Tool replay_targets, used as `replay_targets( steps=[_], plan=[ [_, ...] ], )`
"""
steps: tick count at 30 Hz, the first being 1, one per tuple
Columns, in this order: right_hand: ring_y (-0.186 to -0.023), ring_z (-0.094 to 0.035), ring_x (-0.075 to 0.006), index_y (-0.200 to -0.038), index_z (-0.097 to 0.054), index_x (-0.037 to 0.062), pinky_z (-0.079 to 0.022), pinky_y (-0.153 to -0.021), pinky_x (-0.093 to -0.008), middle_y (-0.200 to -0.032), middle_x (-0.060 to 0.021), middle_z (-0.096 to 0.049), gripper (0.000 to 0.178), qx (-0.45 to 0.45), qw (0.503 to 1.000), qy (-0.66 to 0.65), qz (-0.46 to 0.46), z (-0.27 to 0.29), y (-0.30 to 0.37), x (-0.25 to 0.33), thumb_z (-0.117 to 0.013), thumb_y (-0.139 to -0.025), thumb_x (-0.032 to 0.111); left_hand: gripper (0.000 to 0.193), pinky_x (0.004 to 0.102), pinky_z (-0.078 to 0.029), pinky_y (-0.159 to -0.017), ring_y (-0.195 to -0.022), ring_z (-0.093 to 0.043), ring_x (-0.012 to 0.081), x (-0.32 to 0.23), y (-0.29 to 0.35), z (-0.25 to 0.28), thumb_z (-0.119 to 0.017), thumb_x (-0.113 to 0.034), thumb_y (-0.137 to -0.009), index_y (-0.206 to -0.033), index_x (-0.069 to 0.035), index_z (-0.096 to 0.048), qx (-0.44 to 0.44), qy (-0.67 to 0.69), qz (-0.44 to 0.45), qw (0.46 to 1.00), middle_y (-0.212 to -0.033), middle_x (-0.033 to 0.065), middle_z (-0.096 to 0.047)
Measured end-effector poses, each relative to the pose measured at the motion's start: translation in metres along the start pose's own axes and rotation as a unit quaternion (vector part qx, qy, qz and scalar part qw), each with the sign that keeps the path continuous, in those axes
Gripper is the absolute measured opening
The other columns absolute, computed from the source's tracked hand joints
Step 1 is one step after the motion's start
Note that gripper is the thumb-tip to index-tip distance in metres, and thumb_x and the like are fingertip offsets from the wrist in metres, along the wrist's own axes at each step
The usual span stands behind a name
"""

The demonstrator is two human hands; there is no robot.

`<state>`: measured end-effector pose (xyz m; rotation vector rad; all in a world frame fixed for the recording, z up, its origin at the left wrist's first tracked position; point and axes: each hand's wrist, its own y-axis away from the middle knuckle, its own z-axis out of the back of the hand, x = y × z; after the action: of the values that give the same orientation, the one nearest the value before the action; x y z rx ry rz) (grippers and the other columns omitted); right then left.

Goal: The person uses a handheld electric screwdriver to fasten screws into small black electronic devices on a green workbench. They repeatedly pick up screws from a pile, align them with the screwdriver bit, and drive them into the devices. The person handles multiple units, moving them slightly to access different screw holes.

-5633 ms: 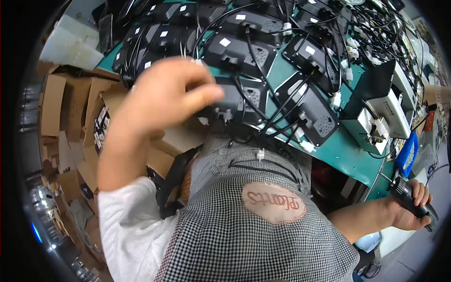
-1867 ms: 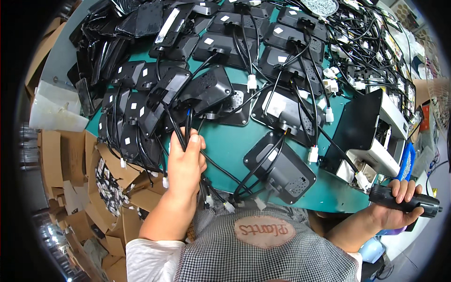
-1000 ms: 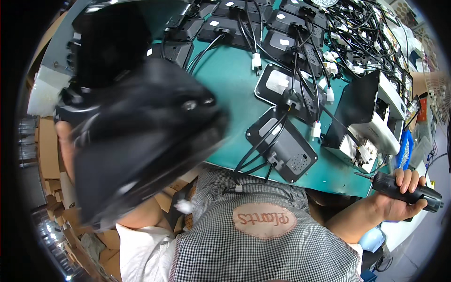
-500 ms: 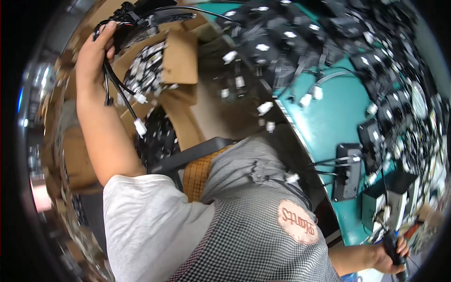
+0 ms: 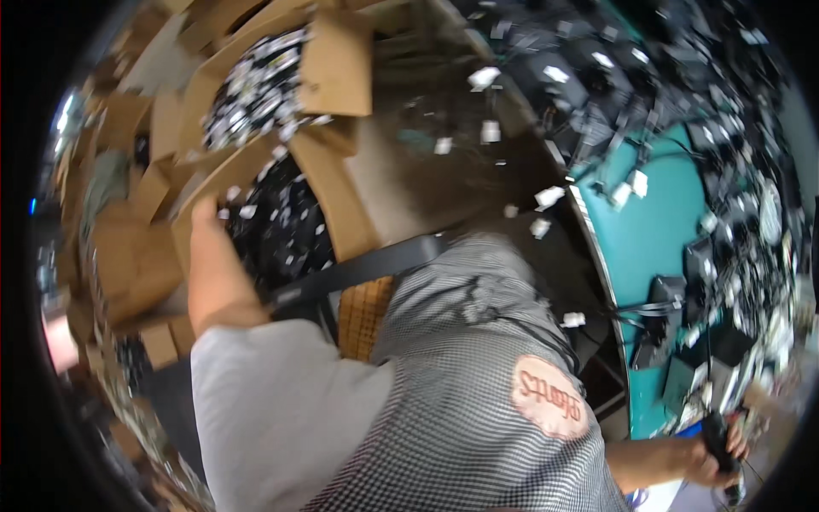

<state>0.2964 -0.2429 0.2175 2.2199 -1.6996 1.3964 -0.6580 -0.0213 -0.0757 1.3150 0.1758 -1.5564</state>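
Note:
My left hand (image 5: 207,212) reaches to the edge of a cardboard box (image 5: 345,209). Inside that box lies a heap of black cables (image 5: 286,224) with white connectors. The fingers of this hand are smeared and partly hidden, and no cable bundle shows in it. At the lower right, my right hand (image 5: 705,462) is closed around a black, elongated handheld tool (image 5: 718,439), whose exact kind I cannot make out. A thin dark cord rises from near the tool's upper end.
Another carton (image 5: 339,64) full of white-ended cables stands farther off. On the right, a green table (image 5: 636,235) bears many black devices with leads, and some connectors hang over its edge. A black chair armrest (image 5: 363,271) lies between me and the boxes.
My left hand has come down from the upper left, where it held a bundle of black cables, to the nearer box. The view has shifted; my right hand still grips the black tool.

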Motion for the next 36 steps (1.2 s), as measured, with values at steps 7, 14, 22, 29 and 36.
replay_targets(
  steps=[7, 14, 22, 29, 36],
  plan=[
    [-0.061, -0.045, -0.0140, -0.094, -0.054, 0.0016, -0.037, -0.060, -0.0278, -0.073, -0.0035, -0.047, 0.042, 0.039, 0.995, 0.080, 0.054, -0.048, 0.037, 0.016, -0.071, -0.073, 0.034, 0.046, 0.0359, -0.044, -0.088, -0.097, -0.059, 0.0293, -0.076, 0.088, -0.174, -0.052, -0.039, -0.089, -0.115, -0.002, -0.058, -0.176, -0.313, -0.478, 0.802, -0.110, 0.0168, -0.062],
    [-0.062, -0.048, -0.0155, -0.101, -0.054, 0.0013, -0.039, -0.060, -0.0291, -0.075, -0.0056, -0.049, 0.045, 0.022, 0.996, 0.067, 0.057, -0.035, 0.054, 0.017, -0.067, -0.078, 0.038, 0.025, 0.0338, -0.041, -0.091, -0.100, -0.055, 0.0228, -0.124, 0.458, -0.326, -0.056, -0.005, -0.080, -0.104, 0.000, -0.061, 0.315, -0.047, -0.739, 0.593, -0.108, 0.0104, -0.060],
    [-0.063, -0.047, -0.0160, -0.103, -0.053, 0.0018, -0.038, -0.059, -0.0301, -0.076, -0.0068, -0.050, 0.044, -0.003, 0.997, 0.057, 0.056, -0.005, 0.056, 0.028, -0.064, -0.081, 0.039, 0.072, 0.0383, -0.047, -0.074, -0.081, -0.060, 0.0289, -0.021, 0.671, -0.386, -0.074, -0.060, -0.052, -0.091, -0.001, -0.059, 0.536, -0.298, -0.709, 0.349, -0.086, 0.0119, -0.059],
    [-0.062, -0.047, -0.0158, -0.107, -0.055, 0.0027, -0.038, -0.059, -0.0285, -0.076, -0.0062, -0.051, 0.045, -0.025, 0.999, 0.022, 0.030, 0.022, 0.051, 0.019, -0.059, -0.085, 0.042, 0.041, 0.0400, -0.049, -0.062, -0.072, -0.060, 0.0298, 0.003, 0.684, -0.397, -0.072, -0.037, -0.065, -0.077, -0.002, -0.054, 0.499, -0.315, -0.723, 0.359, -0.077, 0.0120, -0.058],
    [-0.062, -0.047, -0.0148, -0.108, -0.052, 0.0040, -0.038, -0.059, -0.0281, -0.075, -0.0051, -0.049, 0.044, -0.045, 0.998, 0.018, 0.031, 0.038, 0.044, 0.009, -0.056, -0.087, 0.042, 0.020, 0.0433, -0.048, -0.063, -0.072, -0.059, 0.0335, -0.007, 0.670, -0.396, -0.062, -0.019, -0.075, -0.082, -0.002, -0.054, 0.497, -0.325, -0.712, 0.375, -0.078, 0.0143, -0.059]
  ],
)
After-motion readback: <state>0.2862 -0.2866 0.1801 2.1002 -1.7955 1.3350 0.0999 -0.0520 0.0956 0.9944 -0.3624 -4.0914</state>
